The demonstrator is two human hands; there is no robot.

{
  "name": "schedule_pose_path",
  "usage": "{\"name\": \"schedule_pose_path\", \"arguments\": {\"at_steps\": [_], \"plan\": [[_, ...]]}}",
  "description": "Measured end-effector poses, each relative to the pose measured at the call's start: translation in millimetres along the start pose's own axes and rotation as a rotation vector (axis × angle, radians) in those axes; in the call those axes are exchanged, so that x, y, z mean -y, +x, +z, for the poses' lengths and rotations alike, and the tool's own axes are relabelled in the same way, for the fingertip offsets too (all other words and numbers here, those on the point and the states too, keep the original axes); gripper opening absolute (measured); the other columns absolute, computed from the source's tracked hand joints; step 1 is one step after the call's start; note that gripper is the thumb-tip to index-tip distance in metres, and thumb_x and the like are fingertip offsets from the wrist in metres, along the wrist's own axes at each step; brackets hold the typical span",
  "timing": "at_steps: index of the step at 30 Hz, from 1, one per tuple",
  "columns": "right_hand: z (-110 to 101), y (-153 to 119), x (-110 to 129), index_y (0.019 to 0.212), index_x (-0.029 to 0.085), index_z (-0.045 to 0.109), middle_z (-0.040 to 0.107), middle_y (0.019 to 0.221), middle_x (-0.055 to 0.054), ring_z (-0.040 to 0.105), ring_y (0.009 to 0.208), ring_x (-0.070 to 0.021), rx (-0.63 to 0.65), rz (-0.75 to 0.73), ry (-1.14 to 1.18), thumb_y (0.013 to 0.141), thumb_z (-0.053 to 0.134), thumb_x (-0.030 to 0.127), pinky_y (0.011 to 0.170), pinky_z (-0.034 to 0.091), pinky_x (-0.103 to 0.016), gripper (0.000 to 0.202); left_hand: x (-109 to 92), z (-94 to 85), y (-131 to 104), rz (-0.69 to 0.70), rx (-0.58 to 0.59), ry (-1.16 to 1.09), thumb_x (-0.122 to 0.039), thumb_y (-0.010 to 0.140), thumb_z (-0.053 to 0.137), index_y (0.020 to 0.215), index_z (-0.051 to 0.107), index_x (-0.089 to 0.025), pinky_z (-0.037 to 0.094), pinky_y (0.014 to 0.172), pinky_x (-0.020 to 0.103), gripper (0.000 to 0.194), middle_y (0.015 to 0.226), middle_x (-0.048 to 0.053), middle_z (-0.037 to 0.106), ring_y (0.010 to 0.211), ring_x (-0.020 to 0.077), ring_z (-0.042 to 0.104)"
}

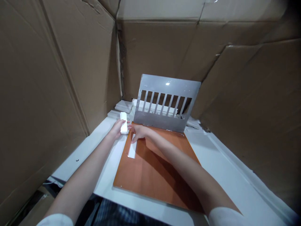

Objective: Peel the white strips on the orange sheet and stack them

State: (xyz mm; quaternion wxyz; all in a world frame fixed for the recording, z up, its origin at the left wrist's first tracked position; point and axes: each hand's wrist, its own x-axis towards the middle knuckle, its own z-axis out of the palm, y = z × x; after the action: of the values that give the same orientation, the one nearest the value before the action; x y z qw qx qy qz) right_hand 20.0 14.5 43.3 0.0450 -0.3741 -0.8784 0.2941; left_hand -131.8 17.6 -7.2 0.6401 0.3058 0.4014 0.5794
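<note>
1. The white surface (207,150) spreads beneath your orange board (150,175).
2. The slotted gray panel (162,121) stands up at the board's far edge.
3. Left hand (116,128): your grip's wrapped around a stack of white strips (124,124)!
4. Right hand (139,131) over a single white strip (132,150), board's left side; whether that grip pinches it, can't tell.

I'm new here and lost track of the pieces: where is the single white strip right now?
In the head view, the white strip lies along the left side of the orange board, its far end at the right hand.
</note>
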Motion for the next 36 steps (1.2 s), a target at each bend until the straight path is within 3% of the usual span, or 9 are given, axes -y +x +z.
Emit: {"name": "schedule_pose_path", "arguments": {"at_steps": [6,11,15,17,19,24,30,33,36], "plan": [[-13.9,-8.0,-0.6,0.071,0.017,0.063,0.063,0.069,0.001,0.057,0.061,-0.0131,-0.003,0.044,0.156,0.053,0.076,0.025,0.057,0.045,-0.024,0.023,-3.0,2.4,-2.1,-0.086,0.071,0.018,-0.018,0.084,0.041,0.107,0.05,-0.009,0.053,0.049,0.026,0.026,0.072,0.008,0.067,0.054,0.0174,0.065],[-31.3,-22.6,-13.5,0.091,0.015,0.056,0.061,0.09,-0.006,0.057,0.074,-0.0137,-0.361,0.111,0.222,0.071,0.064,0.033,0.065,0.046,-0.026,0.029,-9.2,17.8,-24.2,-0.195,0.359,0.072,-0.033,0.086,0.045,0.103,0.058,-0.01,0.053,0.054,0.03,0.031,0.082,0.013,0.069,0.062,0.0217,0.067],[-27.4,-41.9,-23.2,0.107,0.015,0.05,0.051,0.112,-0.012,0.053,0.093,-0.0192,-0.611,0.121,0.185,0.063,0.07,0.031,0.074,0.045,-0.032,0.051,-11.2,30.7,-48.6,-0.245,0.572,0.195,-0.011,0.069,0.068,0.106,0.056,-0.013,0.05,0.047,0.024,0.039,0.084,0.012,0.069,0.057,0.0189,0.065],[-22.4,-58.1,-23.5,0.121,0.018,0.04,0.044,0.124,-0.013,0.053,0.095,-0.0181,-0.645,0.016,0.209,0.064,0.069,0.03,0.074,0.045,-0.031,0.065,-9.3,36.8,-57.4,-0.225,0.714,0.325,-0.011,0.069,0.068,0.108,0.054,-0.015,0.048,0.045,0.02,0.042,0.091,0.013,0.068,0.057,0.0159,0.065],[-18.3,-76.7,-20.6,0.124,0.02,0.038,0.049,0.12,-0.011,0.055,0.089,-0.0158,-0.557,-0.088,0.213,0.07,0.064,0.028,0.073,0.045,-0.03,0.061,-5.8,42.5,-62.9,-0.182,0.78,0.417,-0.015,0.071,0.067,0.11,0.049,-0.019,0.048,0.045,0.02,0.043,0.102,0.013,0.065,0.061,0.0161,0.066],[-11.8,-112.5,-12.3,0.099,0.019,0.056,0.057,0.101,-0.005,0.054,0.091,-0.017,-0.508,-0.104,0.037,0.074,0.059,0.021,0.079,0.042,-0.031,0.025,3.8,50.4,-66.7,-0.076,0.708,0.682,-0.014,0.069,0.063,0.097,0.045,-0.019,0.044,0.042,0.019,0.033,0.081,0.007,0.068,0.059,0.018,0.067],[-0.4,-126.6,-17.4,0.092,0.018,0.058,0.063,0.093,-0.004,0.056,0.084,-0.0168,-0.462,-0.094,0.001,0.076,0.055,0.017,0.075,0.042,-0.029,0.017,5.3,51.0,-69.6,0.211,0.679,0.943,-0.013,0.064,0.064,0.094,0.059,-0.019,0.038,0.04,0.018,0.031,0.076,0.001,0.067,0.052,0.0144,0.061],[8.9,-130.4,-24.4,0.093,0.019,0.058,0.063,0.094,-0.005,0.058,0.085,-0.0175,-0.546,-0.057,0.014,0.078,0.054,0.019,0.075,0.042,-0.03,0.016,1.8,54.2,-71.4,0.266,0.639,0.889,-0.011,0.063,0.066,0.091,0.065,-0.02,0.046,0.057,0.02,0.029,0.083,0.002,0.068,0.072,0.0186,0.064],[22.4,-131.2,-36.6,0.096,0.019,0.056,0.063,0.097,-0.006,0.057,0.088,-0.0182,-0.634,-0.024,0.023,0.079,0.053,0.019,0.078,0.043,-0.032,0.018,2.7,57.6,-69.3,0.259,0.42,0.586,-0.012,0.063,0.071,0.093,0.066,-0.02,0.044,0.085,0.024,0.032,0.104,0.004,0.066,0.104,0.0227,0.057]]}}
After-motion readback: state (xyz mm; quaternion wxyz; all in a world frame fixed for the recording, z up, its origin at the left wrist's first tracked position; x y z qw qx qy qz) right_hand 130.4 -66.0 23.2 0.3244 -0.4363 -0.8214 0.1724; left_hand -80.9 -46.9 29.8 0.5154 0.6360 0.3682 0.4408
